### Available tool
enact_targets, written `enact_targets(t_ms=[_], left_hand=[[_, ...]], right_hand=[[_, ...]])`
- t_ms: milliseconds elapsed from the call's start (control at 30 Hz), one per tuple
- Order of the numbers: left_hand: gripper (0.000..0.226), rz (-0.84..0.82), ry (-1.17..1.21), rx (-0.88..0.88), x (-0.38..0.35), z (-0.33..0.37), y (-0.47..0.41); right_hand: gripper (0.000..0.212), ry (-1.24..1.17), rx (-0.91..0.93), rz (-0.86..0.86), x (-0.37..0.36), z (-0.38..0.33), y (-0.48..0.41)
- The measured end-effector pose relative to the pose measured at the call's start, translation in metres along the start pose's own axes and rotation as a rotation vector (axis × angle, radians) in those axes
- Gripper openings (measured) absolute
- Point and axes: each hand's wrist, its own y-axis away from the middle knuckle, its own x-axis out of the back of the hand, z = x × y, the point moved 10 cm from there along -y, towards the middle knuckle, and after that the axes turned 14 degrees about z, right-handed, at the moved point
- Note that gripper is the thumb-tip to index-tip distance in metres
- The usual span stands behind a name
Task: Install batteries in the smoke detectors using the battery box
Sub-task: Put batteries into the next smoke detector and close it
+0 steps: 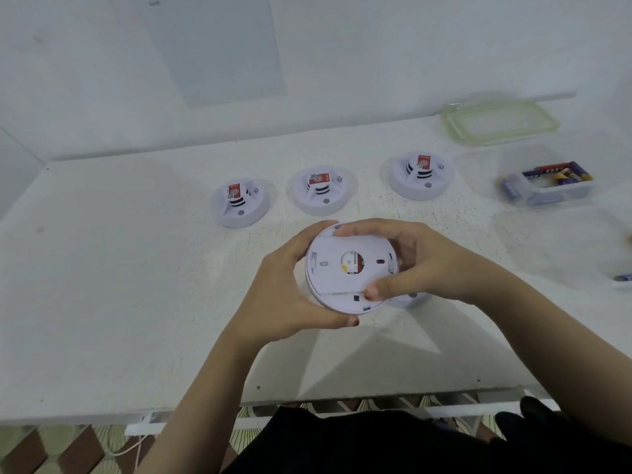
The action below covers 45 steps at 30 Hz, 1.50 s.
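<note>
Both hands, left hand and right hand, curl fingers round the smoke detector at frame centre; light, rigid, smooth plastic, best gripped by its rim.

1. White table, surface scuffed and speckled, fills most of the view; its near edge runs across the bottom.
2. Small dark speck on the table close to the near edge, roughly mid-width.
3. White wall behind the far edge, with a pale rectangular sheet flat on it, upper middle.
4. Patterned floor below the near edge, brown and cream shapes at bottom left.
5. Thin white cable on the floor, bottom left.
</note>
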Motion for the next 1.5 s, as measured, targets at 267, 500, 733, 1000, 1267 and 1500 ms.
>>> enact_targets(t_ms=[267,500,733,1000,1267,1500], left_hand=[[0.094,0.01,0.017,-0.005,0.004,0.002,0.003],[0.096,0.01,0.017,-0.014,0.008,0.001,0.0],[0.094,0.04,-0.024,-0.012,0.015,-0.004,-0.002],[0.092,0.058,-0.111,0.043,0.024,-0.026,0.006],[0.09,0.104,-0.174,0.07,0.037,-0.043,0.018],[0.087,0.152,-0.178,0.028,0.049,-0.043,0.024]], right_hand=[[0.066,0.143,0.024,-0.069,-0.004,-0.005,-0.003],[0.067,0.317,0.072,-0.046,-0.001,-0.014,-0.009],[0.065,0.807,0.368,0.048,0.0,-0.039,-0.014],[0.061,1.202,0.705,-0.014,-0.049,-0.035,-0.016],[0.065,1.242,0.757,0.01,-0.071,-0.02,-0.024],[0.061,1.134,0.772,0.049,-0.074,-0.023,-0.029]])
